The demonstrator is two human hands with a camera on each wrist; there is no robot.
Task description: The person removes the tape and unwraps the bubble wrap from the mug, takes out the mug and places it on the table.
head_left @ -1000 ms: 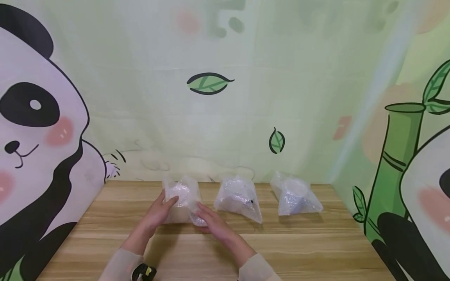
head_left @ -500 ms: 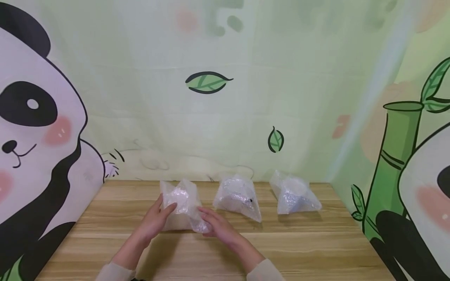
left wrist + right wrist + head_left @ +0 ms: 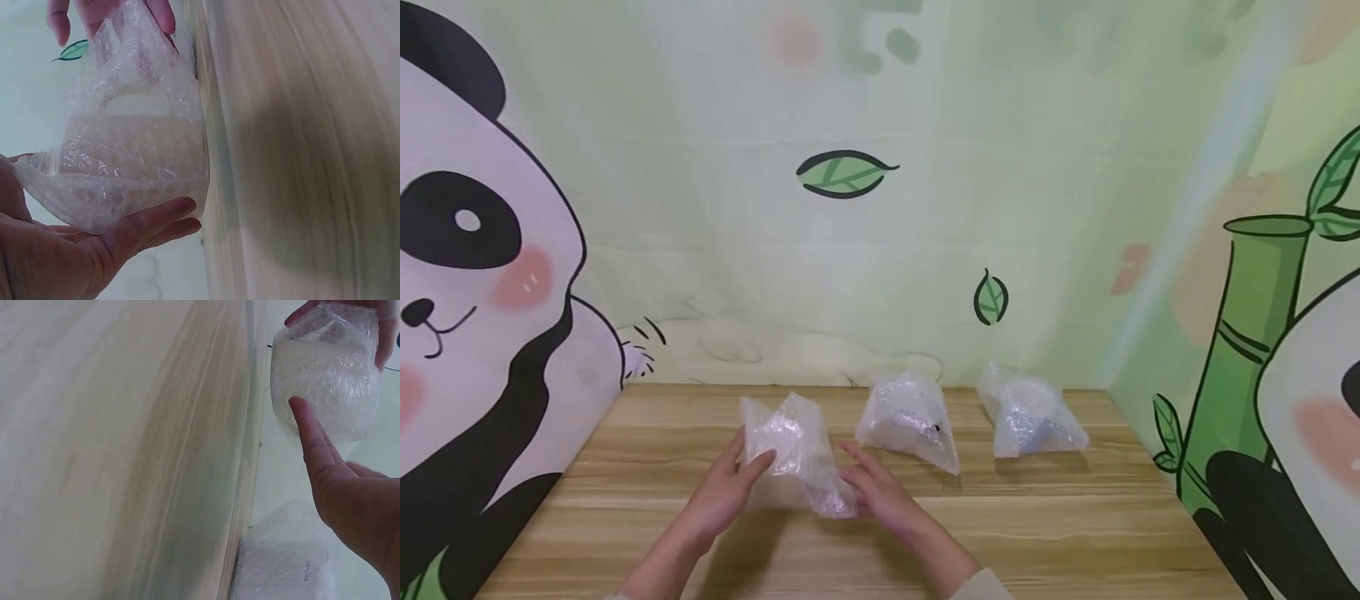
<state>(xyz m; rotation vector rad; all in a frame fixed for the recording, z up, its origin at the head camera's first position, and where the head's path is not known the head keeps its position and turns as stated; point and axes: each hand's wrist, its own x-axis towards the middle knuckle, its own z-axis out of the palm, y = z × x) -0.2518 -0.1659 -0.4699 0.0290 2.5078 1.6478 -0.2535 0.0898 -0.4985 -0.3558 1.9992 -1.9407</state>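
A person's two bare hands meet on a crinkled, translucent bubble-wrap parcel (image 3: 793, 454), raised off a wood-grained table (image 3: 1045, 521), to the left of the middle parcel (image 3: 901, 417) and nearer the person. The left hand (image 3: 730, 483) grips its outer side, thumb across the front and fingers curled round behind. The right hand (image 3: 883, 496), on the side toward the middle parcel, touches the wrap's folded end with fingers nearly straight and spread; whether any fingertip also pinches the film cannot be told. Through the glossy, pebbled film shows a pale beige, block-like shape with a whiter, rounded part.

The wrapped parcels number three. The middle parcel, tapering to pointed corners, bears one small dark mark. The third parcel (image 3: 1032, 417), to its right, has a rounded white top and a bluish patch inside. Behind the middle parcel hangs a light green backdrop (image 3: 1052, 167) printed with two pandas (image 3: 546, 358), one far to its left and one far to its right, two loose leaves (image 3: 844, 175) and one jointed bamboo stalk (image 3: 1255, 292).
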